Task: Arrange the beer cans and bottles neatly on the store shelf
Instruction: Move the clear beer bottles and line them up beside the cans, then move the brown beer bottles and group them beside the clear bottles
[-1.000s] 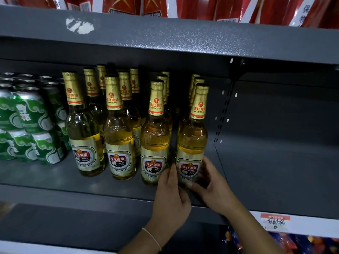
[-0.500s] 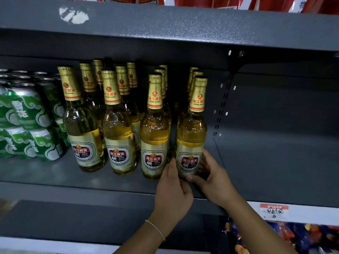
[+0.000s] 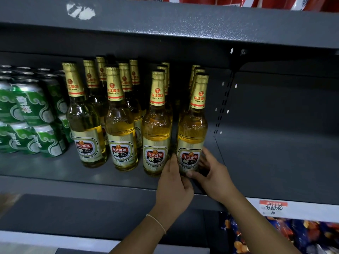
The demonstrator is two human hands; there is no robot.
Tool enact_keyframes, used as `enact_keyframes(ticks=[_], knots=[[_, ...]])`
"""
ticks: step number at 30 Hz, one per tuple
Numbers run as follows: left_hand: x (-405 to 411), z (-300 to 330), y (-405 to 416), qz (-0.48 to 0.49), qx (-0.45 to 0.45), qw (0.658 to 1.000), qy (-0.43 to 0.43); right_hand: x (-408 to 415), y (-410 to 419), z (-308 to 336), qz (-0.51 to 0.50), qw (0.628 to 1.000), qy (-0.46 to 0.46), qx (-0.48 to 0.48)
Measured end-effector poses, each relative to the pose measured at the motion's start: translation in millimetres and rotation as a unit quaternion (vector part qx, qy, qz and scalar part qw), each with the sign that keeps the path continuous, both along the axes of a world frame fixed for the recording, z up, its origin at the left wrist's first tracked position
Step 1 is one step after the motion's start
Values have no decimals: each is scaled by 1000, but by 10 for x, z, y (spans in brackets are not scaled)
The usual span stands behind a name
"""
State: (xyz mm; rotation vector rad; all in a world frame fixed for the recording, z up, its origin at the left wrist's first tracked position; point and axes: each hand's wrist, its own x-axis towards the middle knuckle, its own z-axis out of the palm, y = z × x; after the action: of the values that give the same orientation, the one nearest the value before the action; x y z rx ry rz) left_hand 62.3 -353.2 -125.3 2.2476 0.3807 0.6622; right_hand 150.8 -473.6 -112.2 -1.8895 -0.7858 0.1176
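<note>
Both hands (image 3: 175, 187) (image 3: 213, 177) around smooth glass bottle (image 3: 191, 132)

Gold-foil beer bottles (image 3: 156, 125) upright in rows; green cans (image 3: 33, 116) stacked at left

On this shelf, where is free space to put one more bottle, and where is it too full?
Bare shelf floor lies right of the rightmost front bottle, which both hands grip. A narrow strip runs before the front row. It is crowded left: bottles stand rows deep and green cans are stacked beside them.

A shop: grey metal shelf (image 3: 110, 182) w/ rows of beer bottles (image 3: 121, 125), stacked cans (image 3: 33, 110), price tag (image 3: 273, 207).
</note>
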Motion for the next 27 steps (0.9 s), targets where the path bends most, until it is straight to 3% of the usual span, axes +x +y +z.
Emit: enact_keyframes(ticks=[6,11,14,20,27], knots=[[-47,10,-42,1,8,1000,-24,1,10,25,-7,1000,7,8],[-225,46,-193,-40,71,977,-198,37,-114,80,-33,998,35,44],[-170,138,-359,-91,70,963,-244,42,-316,187,-56,995,21,75],[278,370,-774,-159,70,960,-219,279,-966,447,-160,978,-33,133],[1120,675,-1774,-240,50,962,-116,647,-2060,701,-254,952,-71,156]])
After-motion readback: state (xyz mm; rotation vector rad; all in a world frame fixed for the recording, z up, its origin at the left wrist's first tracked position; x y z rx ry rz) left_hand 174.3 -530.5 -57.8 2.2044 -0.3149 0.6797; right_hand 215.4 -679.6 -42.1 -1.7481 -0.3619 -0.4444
